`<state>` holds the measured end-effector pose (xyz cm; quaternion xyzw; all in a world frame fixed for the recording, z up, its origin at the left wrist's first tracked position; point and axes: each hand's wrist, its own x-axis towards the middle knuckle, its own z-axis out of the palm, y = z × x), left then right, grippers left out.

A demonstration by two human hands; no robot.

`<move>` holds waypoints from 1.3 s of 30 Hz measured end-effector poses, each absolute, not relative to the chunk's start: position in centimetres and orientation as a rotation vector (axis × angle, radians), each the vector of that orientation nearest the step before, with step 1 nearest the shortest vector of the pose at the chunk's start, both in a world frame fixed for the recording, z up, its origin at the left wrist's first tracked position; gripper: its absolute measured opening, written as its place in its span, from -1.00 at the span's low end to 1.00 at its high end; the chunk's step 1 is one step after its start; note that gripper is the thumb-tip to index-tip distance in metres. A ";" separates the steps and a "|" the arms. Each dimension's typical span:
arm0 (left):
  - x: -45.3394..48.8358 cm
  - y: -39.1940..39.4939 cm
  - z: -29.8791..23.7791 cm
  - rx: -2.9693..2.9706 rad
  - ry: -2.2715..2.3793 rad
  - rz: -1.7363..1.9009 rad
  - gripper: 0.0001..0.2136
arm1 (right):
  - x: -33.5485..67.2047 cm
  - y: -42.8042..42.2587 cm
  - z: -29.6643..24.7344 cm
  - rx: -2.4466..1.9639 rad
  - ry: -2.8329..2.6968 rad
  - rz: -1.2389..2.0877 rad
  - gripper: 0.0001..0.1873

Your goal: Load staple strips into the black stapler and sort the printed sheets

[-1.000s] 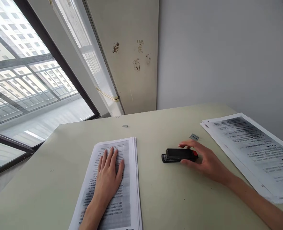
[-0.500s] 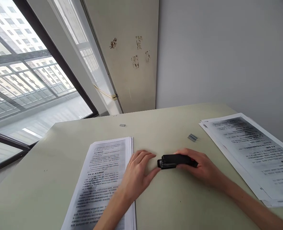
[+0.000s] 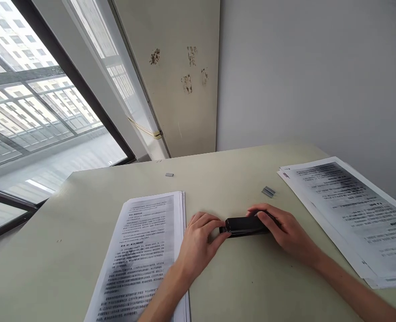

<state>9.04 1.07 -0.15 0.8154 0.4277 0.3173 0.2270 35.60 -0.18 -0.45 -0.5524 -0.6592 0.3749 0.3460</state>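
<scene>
A black stapler (image 3: 246,225) lies on the pale table between my hands, its front end pointing left. My left hand (image 3: 203,241) pinches that front end between thumb and fingers. At the back end, my right hand (image 3: 283,230) has its fingers wrapped round the stapler, the thumb on its upper side. Just beyond my right hand lie grey strips of staples (image 3: 268,192). Beneath my left forearm is a stack of printed sheets (image 3: 144,250).
Another pile of printed sheets (image 3: 348,219) lies at the right of the table (image 3: 234,286). One small grey staple strip (image 3: 169,175) is near the far edge. A grey wall (image 3: 301,80) rises behind, and a window (image 3: 27,98) is at the left.
My left hand has moved right and closed on the stapler's front end. My right thumb has shifted from the stapler's near side onto its top.
</scene>
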 end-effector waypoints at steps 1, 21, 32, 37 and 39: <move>9.0 1.0 -0.1 2.247 1.181 0.874 -0.91 | 35.7 -0.2 -0.5 -1.450 -1.689 0.966 -0.54; 8.7 0.5 -0.3 2.139 1.249 0.791 -0.44 | 36.8 -0.6 -1.3 -1.503 -1.655 1.009 -0.55; 8.6 0.4 -0.4 2.140 1.253 0.795 -0.49 | 37.0 -0.7 -1.4 -1.520 -1.700 0.985 -0.54; 8.6 0.5 -0.4 2.142 1.250 0.793 -0.49 | 37.0 -0.6 -1.1 -1.506 -1.703 1.007 -0.52; 8.6 0.5 -0.4 2.144 1.245 0.798 -0.49 | 37.0 -0.6 -1.1 -1.505 -1.720 0.992 -0.52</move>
